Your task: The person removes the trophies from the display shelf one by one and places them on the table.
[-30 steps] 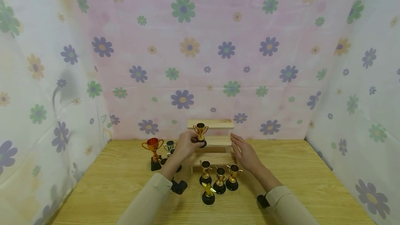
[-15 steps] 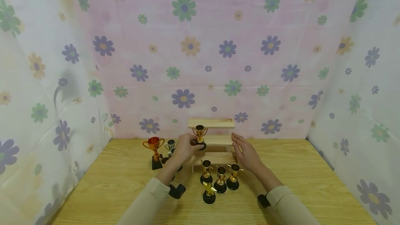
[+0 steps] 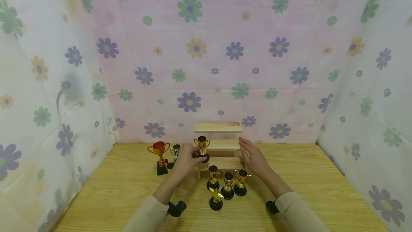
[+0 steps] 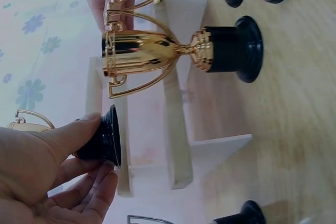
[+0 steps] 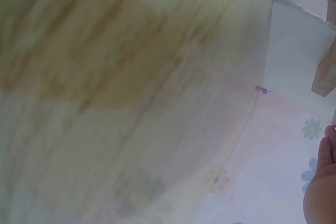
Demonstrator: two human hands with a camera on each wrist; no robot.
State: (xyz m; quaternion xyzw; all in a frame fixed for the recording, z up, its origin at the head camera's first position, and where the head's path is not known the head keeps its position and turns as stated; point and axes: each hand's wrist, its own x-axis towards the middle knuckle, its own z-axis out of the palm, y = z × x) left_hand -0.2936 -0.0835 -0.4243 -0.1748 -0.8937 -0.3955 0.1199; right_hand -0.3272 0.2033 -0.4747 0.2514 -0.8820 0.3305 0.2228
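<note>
My left hand [image 3: 195, 156] grips a small gold trophy [image 3: 202, 145] by its black base [image 4: 100, 141], at the left end of the stepped wooden stand [image 3: 222, 144], level with its lowest step. Whether the base rests on the wood I cannot tell. My right hand [image 3: 248, 152] is held with straight fingers beside the stand's right end and holds nothing. Three gold trophies [image 3: 228, 181] stand in a row on the table before the stand, and one of them [image 4: 157, 51] fills the left wrist view. A gold star trophy [image 3: 215, 199] stands nearer to me.
A copper trophy [image 3: 159, 153] and a silver trophy [image 3: 175, 150] stand left of the stand. The wooden table [image 3: 322, 185] is walled by flowered cloth [image 3: 206, 56] at the back and both sides. The right wrist view shows blurred table [image 5: 105, 77] and the hand's edge [image 5: 321, 182].
My left hand has carried the gold trophy down and slightly left, from the middle step's height to the lowest step's. The right hand has hardly moved.
</note>
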